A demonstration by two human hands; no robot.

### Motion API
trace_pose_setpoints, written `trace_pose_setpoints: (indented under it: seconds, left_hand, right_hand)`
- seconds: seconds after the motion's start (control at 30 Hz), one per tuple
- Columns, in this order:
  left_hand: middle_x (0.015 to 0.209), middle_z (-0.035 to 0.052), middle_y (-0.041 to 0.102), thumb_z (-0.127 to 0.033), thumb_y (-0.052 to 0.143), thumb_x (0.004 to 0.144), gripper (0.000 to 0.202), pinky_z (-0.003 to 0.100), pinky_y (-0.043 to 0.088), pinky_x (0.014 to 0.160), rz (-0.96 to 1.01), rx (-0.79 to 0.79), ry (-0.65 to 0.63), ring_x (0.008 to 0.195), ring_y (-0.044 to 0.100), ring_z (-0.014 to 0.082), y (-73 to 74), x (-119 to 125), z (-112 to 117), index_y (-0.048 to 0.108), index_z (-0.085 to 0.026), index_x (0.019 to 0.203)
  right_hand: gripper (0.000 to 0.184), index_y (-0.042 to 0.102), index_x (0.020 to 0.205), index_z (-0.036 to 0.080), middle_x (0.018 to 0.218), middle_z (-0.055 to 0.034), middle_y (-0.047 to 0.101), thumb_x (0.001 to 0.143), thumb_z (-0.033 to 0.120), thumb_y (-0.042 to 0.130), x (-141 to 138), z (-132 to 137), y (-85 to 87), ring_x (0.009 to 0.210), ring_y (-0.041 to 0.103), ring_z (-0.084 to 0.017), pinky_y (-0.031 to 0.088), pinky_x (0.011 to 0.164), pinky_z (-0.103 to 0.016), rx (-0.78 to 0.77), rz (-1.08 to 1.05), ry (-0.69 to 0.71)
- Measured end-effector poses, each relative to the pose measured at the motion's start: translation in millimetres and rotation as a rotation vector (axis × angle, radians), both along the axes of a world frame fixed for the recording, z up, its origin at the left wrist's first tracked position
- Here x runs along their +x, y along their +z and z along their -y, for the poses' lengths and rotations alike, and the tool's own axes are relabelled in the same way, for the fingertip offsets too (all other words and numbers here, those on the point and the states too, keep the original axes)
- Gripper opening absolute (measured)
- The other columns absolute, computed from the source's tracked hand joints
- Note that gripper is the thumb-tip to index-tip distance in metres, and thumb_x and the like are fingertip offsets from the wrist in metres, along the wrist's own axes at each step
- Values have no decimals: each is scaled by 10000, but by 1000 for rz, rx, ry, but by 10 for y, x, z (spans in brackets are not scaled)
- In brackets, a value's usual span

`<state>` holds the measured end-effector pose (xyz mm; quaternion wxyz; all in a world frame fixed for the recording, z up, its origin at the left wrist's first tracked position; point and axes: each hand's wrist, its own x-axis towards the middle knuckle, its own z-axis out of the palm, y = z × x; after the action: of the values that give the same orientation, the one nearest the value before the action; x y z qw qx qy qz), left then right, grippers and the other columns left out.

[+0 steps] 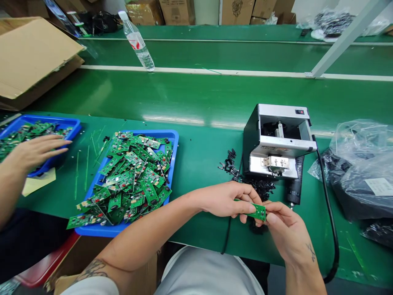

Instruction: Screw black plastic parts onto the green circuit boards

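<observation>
Inventory from my remote station, containers first. Centre-left on the green workbench (199, 233): one blue plastic tray (173, 141), heaped with loose, overlapping green circuit boards (132, 172), some lying over its near-left rim. Far left: a second blue tray (64, 121) holding similar boards, a co-worker's hand (37, 151) spread over them. Right: a clear plastic bag (359, 143) around dark contents. Beside the grey benchtop machine (276, 139): a loose pile of black plastic parts (258, 186).

Left hand (224, 200): fingers curled, pinching one end of a narrow green circuit board (256, 210). Right hand (285, 229): fingers closed on its other end. The board is held above the workbench, just in front of the machine.
</observation>
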<state>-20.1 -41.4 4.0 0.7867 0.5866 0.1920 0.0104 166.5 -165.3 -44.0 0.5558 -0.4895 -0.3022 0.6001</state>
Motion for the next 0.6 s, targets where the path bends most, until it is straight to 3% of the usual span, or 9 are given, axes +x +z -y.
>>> trace_pose_setpoints:
  seconds: [0.3,0.6]
  left_hand:
    - [873,25,655,-249,509,930,151,189,426,588,-77,80,36,696,596,82,19,-4,-3,589,-168,1029]
    - [910,37,663,-256,507,921,163,201,431,587,-65,58,82,688,592,85,15,17,-8,588,-161,1025]
  right_hand:
    - [153,740,903,197,956,-86,701,764,258,758,62,44,-63,701,662,-173,589,662,-303,-54,185,-25]
    - [192,748,892,206,893,-78,736,731,301,791,13,8,-61,681,691,-187,602,661,-306,-77,176,-131]
